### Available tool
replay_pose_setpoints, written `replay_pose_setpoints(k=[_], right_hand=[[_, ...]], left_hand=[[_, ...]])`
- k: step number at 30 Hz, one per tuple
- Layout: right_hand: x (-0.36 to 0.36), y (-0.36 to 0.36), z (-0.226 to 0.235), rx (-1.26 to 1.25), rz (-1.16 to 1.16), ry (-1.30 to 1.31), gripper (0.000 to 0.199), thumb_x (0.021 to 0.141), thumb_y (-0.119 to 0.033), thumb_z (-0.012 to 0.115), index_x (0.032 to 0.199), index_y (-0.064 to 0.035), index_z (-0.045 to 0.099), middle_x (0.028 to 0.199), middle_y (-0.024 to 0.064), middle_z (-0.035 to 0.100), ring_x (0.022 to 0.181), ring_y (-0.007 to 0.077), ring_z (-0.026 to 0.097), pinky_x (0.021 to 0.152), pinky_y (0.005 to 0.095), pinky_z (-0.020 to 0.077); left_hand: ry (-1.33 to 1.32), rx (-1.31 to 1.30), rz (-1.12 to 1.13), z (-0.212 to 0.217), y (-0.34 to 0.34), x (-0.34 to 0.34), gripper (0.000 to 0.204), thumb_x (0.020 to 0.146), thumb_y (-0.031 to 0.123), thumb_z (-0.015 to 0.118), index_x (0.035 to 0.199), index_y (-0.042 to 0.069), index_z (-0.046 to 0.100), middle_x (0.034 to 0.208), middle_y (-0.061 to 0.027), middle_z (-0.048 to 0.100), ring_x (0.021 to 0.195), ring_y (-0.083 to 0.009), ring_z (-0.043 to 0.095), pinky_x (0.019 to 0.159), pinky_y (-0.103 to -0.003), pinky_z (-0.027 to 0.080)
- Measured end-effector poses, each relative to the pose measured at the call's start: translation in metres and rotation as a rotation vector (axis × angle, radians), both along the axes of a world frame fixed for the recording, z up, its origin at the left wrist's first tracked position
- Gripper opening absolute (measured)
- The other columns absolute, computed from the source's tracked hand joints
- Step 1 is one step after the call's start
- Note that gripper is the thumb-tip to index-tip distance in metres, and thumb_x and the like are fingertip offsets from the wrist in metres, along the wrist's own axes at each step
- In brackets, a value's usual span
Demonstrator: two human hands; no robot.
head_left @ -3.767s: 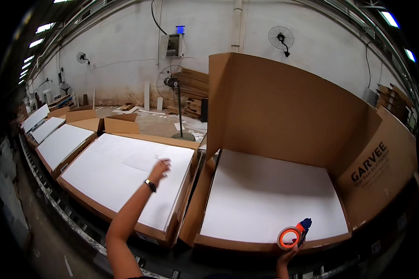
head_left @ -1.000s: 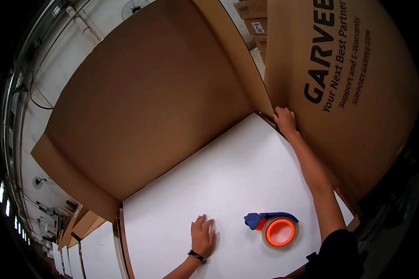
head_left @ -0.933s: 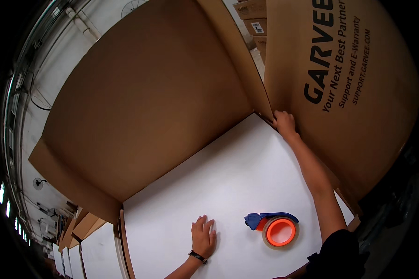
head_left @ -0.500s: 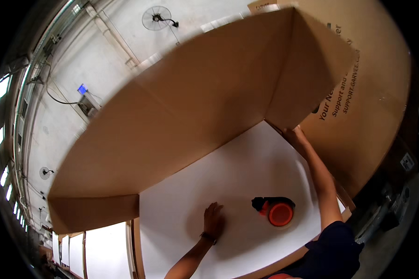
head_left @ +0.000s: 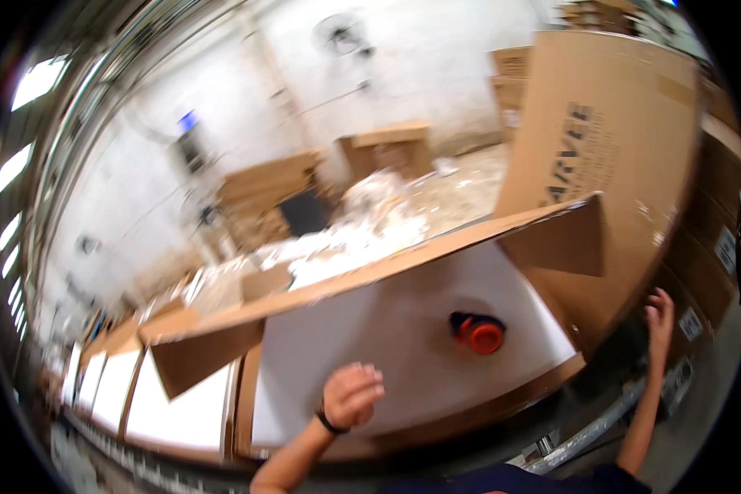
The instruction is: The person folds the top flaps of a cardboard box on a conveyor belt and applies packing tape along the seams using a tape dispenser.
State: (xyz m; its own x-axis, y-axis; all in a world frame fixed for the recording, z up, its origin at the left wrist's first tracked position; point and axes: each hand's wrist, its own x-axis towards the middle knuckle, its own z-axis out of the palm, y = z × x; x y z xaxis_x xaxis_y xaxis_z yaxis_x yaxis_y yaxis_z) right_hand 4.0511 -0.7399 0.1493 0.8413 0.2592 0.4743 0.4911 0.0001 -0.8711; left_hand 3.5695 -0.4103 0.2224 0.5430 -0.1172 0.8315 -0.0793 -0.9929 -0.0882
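The head view comes from a wide fisheye camera, the left one of two, worn on the person's head. It looks from above the dark blue clothing [head_left: 510, 479] at the lower edge, forward and down over the open brown cardboard box [head_left: 477, 417]. The bare left hand [head_left: 351, 397] and the bare right hand [head_left: 659, 321] are near to the lens; the stained white wall [head_left: 436, 78] stands well farther back. The view leans sideways, with bright white windows [head_left: 39, 82] running down along its left rim. Much is blurred.
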Motion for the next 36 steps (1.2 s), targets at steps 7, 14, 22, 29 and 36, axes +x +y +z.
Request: replay_pose_setpoints(k=[7, 14, 22, 29, 36], right_hand=[[-0.136, 0.074, 0.094, -0.109, 0.142, -0.816, 0.043, 0.087, -0.023, 0.056, 0.124, -0.0053, 0.044, 0.126, 0.0134, 0.045, 0.121, 0.0297, 0.041, 0.103, 0.0421, 0.0284], [-0.235, 0.168, 0.176, -0.106, 0.314, -1.220, 0.048, 0.086, -0.033, 0.056, 0.126, -0.0090, 0.045, 0.130, 0.0124, 0.044, 0.123, 0.0314, 0.039, 0.105, 0.0478, 0.0253], [-0.250, 0.230, 0.158, -0.278, 0.349, -1.006, 0.019, 0.074, -0.011, 0.064, 0.092, -0.0066, 0.061, 0.088, 0.0089, 0.059, 0.085, 0.0300, 0.054, 0.076, 0.0387, 0.0410], [-0.275, 0.145, -0.018, -0.541, 0.625, -0.829, 0.057, 0.062, -0.017, 0.075, 0.115, -0.0116, 0.055, 0.111, 0.0097, 0.055, 0.106, 0.0304, 0.049, 0.092, 0.0440, 0.0374], [-0.297, 0.139, -0.046, -0.694, 0.380, -0.863, 0.067, 0.065, -0.023, 0.073, 0.126, -0.0167, 0.045, 0.131, 0.0068, 0.042, 0.125, 0.0299, 0.032, 0.103, 0.0517, 0.0177]], left_hand=[[-0.028, -0.436, 0.721, -0.012, 0.017, -0.124, 0.030, 0.072, 0.000, 0.054, 0.102, 0.004, 0.057, 0.109, -0.0169, 0.055, 0.106, -0.0349, 0.049, 0.091, -0.042, 0.039], [-0.384, -0.531, 1.267, -0.062, 0.018, -0.281, 0.043, 0.073, 0.002, 0.054, 0.116, 0.000, 0.045, 0.120, -0.0197, 0.045, 0.115, -0.0357, 0.040, 0.099, -0.043, 0.031], [-0.469, -0.150, 0.868, 0.113, 0.048, -0.276, 0.027, 0.082, 0.006, 0.049, 0.108, 0.000, 0.055, 0.108, -0.0169, 0.057, 0.106, -0.0335, 0.051, 0.094, -0.039, 0.038], [0.915, -0.252, 1.190, -0.054, 0.067, -0.238, 0.039, 0.088, 0.033, 0.047, 0.118, 0.008, 0.053, 0.134, -0.0172, 0.041, 0.124, -0.0349, 0.036, 0.103, -0.050, 0.026], [0.669, -0.688, 1.043, -0.131, 0.063, -0.239, 0.037, 0.089, 0.027, 0.042, 0.122, 0.011, 0.049, 0.130, -0.0155, 0.043, 0.120, -0.0365, 0.039, 0.096, -0.050, 0.032]])
